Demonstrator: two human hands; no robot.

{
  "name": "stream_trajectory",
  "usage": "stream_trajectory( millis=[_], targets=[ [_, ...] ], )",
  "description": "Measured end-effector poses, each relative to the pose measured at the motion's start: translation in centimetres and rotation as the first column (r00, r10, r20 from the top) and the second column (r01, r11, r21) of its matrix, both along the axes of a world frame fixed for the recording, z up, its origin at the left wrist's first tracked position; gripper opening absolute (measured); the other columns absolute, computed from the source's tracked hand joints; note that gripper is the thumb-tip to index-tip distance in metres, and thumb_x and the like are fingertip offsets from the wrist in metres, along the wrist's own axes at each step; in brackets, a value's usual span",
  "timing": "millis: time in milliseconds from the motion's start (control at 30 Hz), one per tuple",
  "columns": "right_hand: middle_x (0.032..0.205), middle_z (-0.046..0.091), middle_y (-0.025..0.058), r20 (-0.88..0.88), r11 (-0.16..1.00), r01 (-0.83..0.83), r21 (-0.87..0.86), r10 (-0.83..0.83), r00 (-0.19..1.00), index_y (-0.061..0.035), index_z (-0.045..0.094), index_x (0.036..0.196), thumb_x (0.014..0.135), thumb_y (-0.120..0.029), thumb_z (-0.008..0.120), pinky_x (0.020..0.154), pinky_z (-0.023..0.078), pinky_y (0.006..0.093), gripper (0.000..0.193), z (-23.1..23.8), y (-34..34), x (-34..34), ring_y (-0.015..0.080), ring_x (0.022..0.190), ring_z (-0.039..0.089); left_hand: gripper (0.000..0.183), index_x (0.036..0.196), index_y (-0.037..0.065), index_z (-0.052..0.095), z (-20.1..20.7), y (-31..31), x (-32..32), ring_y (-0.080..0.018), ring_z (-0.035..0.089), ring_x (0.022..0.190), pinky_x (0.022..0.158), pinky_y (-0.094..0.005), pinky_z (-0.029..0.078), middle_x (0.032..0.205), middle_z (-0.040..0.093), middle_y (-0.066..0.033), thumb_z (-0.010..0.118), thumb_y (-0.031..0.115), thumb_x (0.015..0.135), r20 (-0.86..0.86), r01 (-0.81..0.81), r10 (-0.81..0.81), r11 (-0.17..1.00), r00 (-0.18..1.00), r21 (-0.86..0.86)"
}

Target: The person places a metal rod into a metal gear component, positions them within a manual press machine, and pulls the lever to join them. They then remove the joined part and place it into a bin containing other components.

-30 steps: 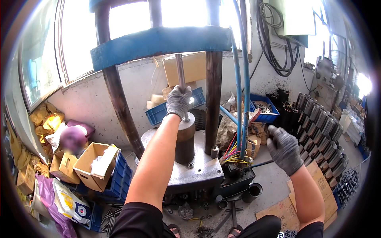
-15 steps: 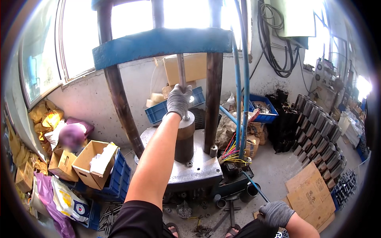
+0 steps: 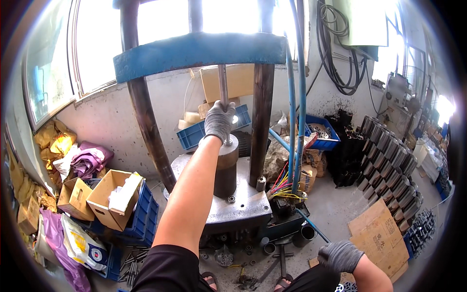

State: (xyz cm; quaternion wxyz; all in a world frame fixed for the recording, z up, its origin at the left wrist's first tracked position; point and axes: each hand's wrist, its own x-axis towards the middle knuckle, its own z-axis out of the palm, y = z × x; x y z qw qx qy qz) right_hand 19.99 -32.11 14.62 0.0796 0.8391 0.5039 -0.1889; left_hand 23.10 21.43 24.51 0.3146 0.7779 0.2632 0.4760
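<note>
My left hand (image 3: pixel 220 121), in a grey knit glove, is wrapped round an upright metal rod (image 3: pixel 223 85) beneath the blue crossbeam (image 3: pixel 199 56) of a press. Below that hand, the rod's lower end meets the top of a dark steel cylinder (image 3: pixel 226 170), which stands upright on the metal press table (image 3: pixel 243 211). Low at the right, my gloved right hand (image 3: pixel 340 256) is closed at the end of a thin blue lever (image 3: pixel 314 227) that slants up toward the press base. Its fingertips are mostly turned out of sight.
Dark posts (image 3: pixel 261 121) flank the cylinder. Blue hoses (image 3: pixel 301 97) and coloured wires (image 3: pixel 287 192) run down at the right. Cardboard boxes (image 3: pixel 109 199) sit by blue crates (image 3: pixel 146 214) on the left. Stacked metal cylinders (image 3: pixel 389 165) and flattened cardboard (image 3: pixel 379 233) lie right.
My right hand and the lever's end have risen slightly. My left hand keeps its hold on the rod, and the cylinder stands in the same place.
</note>
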Motion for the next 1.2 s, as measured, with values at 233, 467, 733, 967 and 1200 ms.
stream_trajectory(
  millis=[233,467,733,967,1200],
  targets=[
    [0.092,0.071,0.0175,-0.022,0.996,-0.027,-0.089,0.025,0.999,-0.0089,0.065,0.099,0.099,-0.041,0.054,0.081,0.056,0.0499,0.034,0.3,0.6,0.1,0.0392,0.091,0.071,0.039,0.098,0.001,0.067,-0.5,0.6,0.3,-0.0211,0.068,0.073,0.072,-0.0364,0.054,0.079,0.069,-0.0112,0.065,0.041,0.101,0.026,-0.021,0.02,1.0,0.999,0.022],
    [0.087,0.071,0.0182,0.021,0.998,-0.012,-0.06,0.013,1.0,-0.0086,0.065,0.099,0.099,-0.041,0.054,0.081,0.056,0.0506,0.034,0.2,0.5,-0.1,0.0392,0.09,0.071,0.039,0.099,0.001,0.067,-0.2,0.4,0.2,-0.021,0.068,0.073,0.072,-0.0364,0.055,0.079,0.069,-0.011,0.065,0.04,0.102,0.038,0.007,-0.007,1.0,0.999,0.013],
    [0.088,0.071,0.0179,0.019,0.999,0.005,0.051,-0.006,1.0,-0.0079,0.064,0.098,0.099,-0.04,0.054,0.08,0.056,0.0512,0.033,0.2,0.2,-0.1,0.0393,0.089,0.07,0.04,0.098,0.001,0.067,-0.4,0.4,0.0,-0.023,0.068,0.073,0.073,-0.0379,0.054,0.079,0.07,-0.0128,0.064,0.041,0.101,0.02,-0.021,0.021,0.999,1.0,0.03],
    [0.091,0.072,0.0147,0.027,0.99,0.008,0.141,-0.012,1.0,-0.0116,0.071,0.097,0.095,-0.035,0.06,0.075,0.057,0.0492,0.026,-0.8,-0.5,0.2,0.039,0.086,0.07,0.04,0.097,0.001,0.067,-0.3,0.0,0.0,-0.0242,0.068,0.074,0.073,-0.0383,0.054,0.078,0.069,-0.0133,0.064,0.041,0.101,0.023,-0.024,0.023,0.999,0.999,0.037],
    [0.089,0.071,0.0172,0.011,0.985,0.046,0.168,-0.048,0.999,-0.009,0.066,0.097,0.098,-0.036,0.055,0.08,0.057,0.0489,0.029,-0.3,-0.2,0.0,0.0394,0.089,0.07,0.04,0.097,0.001,0.066,-0.5,0.1,-0.1,-0.0236,0.067,0.073,0.073,-0.0382,0.054,0.078,0.069,-0.0126,0.064,0.041,0.101,0.033,-0.024,0.022,0.999,0.999,0.046]
  ],
)
